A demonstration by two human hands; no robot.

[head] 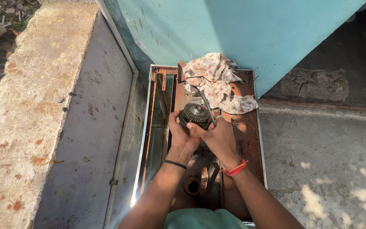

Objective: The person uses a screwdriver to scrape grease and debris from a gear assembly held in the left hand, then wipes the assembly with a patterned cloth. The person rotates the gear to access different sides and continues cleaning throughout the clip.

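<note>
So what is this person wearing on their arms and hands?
Both forearms are bare, with no sleeves or gloves. The left hand has a thin black band round the wrist. The right hand has a red-orange thread bracelet at the wrist and a ring on one finger.

Sunlit teal wall (242, 29), rough concrete ledge (34, 106) left, cracked concrete floor (327, 161) right.

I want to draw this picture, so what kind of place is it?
Probably an outdoor work spot beside a building. A rusty flat metal tray lies on rough concrete ground against a peeling turquoise wall, and both hands hold a dark toothed metal gear.
</note>
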